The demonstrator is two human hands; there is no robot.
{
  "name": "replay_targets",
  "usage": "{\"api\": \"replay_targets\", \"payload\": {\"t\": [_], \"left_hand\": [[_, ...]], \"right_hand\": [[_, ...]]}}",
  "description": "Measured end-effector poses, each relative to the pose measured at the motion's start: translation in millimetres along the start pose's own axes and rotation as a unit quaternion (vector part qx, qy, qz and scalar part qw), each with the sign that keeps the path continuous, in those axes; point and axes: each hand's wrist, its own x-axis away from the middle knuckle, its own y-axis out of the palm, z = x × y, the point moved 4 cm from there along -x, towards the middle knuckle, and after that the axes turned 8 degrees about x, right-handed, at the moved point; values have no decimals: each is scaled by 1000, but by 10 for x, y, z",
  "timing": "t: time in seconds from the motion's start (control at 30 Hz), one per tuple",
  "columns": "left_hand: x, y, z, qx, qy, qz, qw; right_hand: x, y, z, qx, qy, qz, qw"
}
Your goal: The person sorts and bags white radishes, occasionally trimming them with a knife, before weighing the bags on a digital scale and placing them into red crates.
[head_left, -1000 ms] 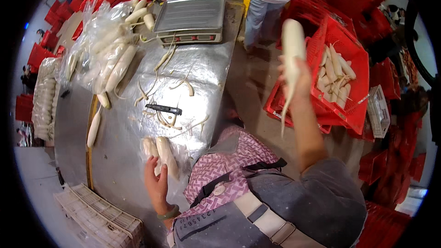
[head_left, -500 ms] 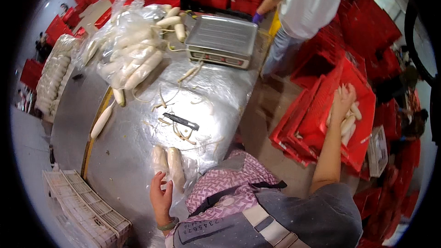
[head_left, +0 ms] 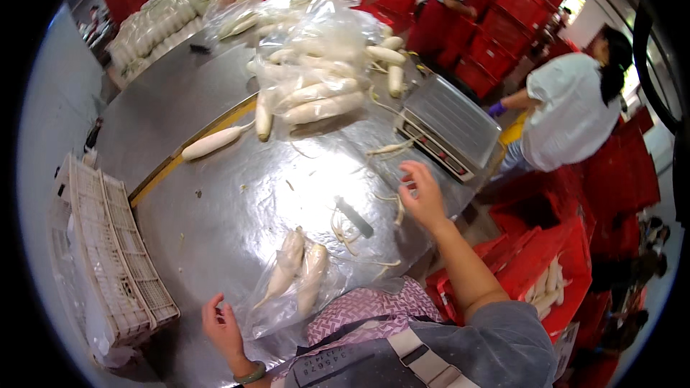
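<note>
Two white radishes (head_left: 312, 276) lie side by side in a clear plastic bag (head_left: 262, 322) near the table's front edge. My left hand (head_left: 224, 330) is just left of the bag, open, with fingers apart and nothing in it. Above the table's right part, between the digital scale and a dark box cutter (head_left: 353, 217), is my right hand (head_left: 424, 197). Its fingers are loosely bent and apart, and no object shows in them. Thin root trimmings (head_left: 339, 233) are scattered around the cutter.
A pile of bagged radishes (head_left: 316, 93) covers the table's far part, with one loose radish (head_left: 214, 144) to its left. The scale (head_left: 451, 118) stands at the right edge. Red crates (head_left: 571, 262) holding radishes are at my right, a white crate (head_left: 115, 244) at left. A co-worker (head_left: 568, 111) stands beyond.
My right hand has come out of the red crate and over the table, without a radish. My left hand has moved slightly away from the bagged radishes. The view has turned left.
</note>
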Motion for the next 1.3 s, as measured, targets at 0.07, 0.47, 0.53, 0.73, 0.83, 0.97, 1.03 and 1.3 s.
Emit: {"api": "replay_targets", "payload": {"t": [0.07,0.47,0.53,0.73,0.83,0.97,1.03,1.3], "left_hand": [[-70,-189,-168,-22,-31,34,999],[-996,42,-1691,-342,-165,-167,910],[-1073,183,-1842,-416,-209,-185,865],[-1050,617,-2304,-522,-236,-148,806],[-1161,586,-2094,-518,-225,-155,811],[-1098,570,-2152,-519,-244,-178,800],[-1101,578,-2142,-511,-243,-179,805],[-1051,571,-2346,-479,-238,-133,834]], "right_hand": [[-229,427,-145,-30,-43,-61,997],[-957,2563,-477,83,-164,-345,921],[-1093,2825,-439,88,-133,-363,918],[-1829,3809,-274,7,40,-223,974],[-2240,4094,-373,10,138,-146,980],[-2381,4289,-442,116,175,-136,968],[-2319,4316,-349,114,161,-117,973],[-1077,3254,-542,-556,395,-331,652]]}}
